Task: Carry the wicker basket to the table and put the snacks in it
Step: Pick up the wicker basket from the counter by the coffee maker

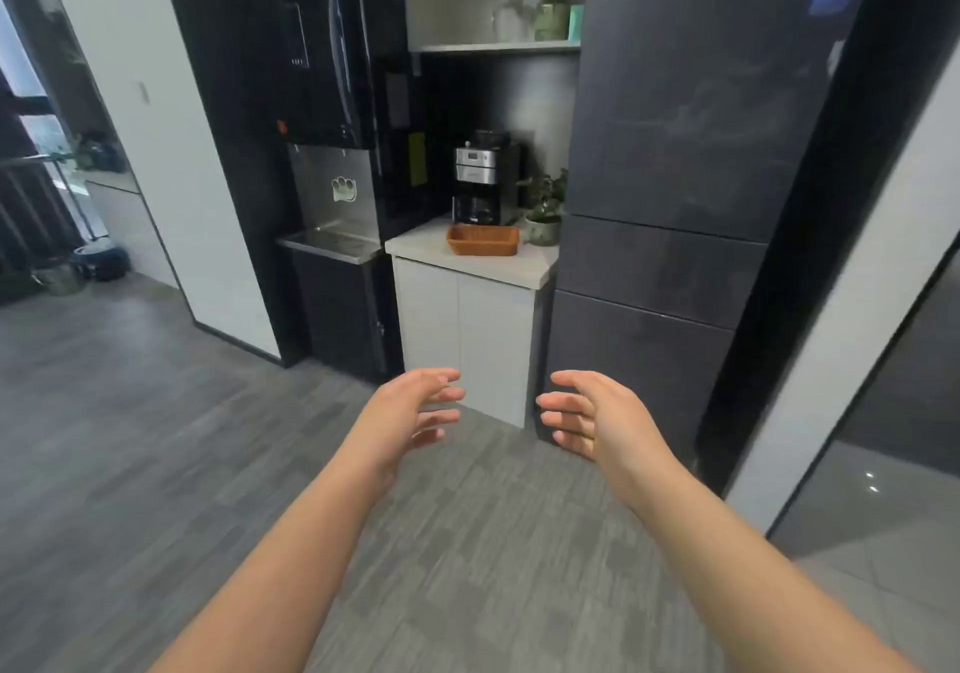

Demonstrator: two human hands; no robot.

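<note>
A low orange-brown wicker basket sits on the white counter ahead, in front of a coffee machine. It looks empty from here. My left hand and my right hand are stretched out in front of me, palms facing each other, fingers spread, holding nothing. Both hands are well short of the basket, lower in the view, over the floor before the cabinet. No table and no snacks are in view.
A black and steel coffee machine and a small potted plant stand behind the basket. A black water dispenser is left of the counter, a tall dark fridge right. Grey floor spreads around me.
</note>
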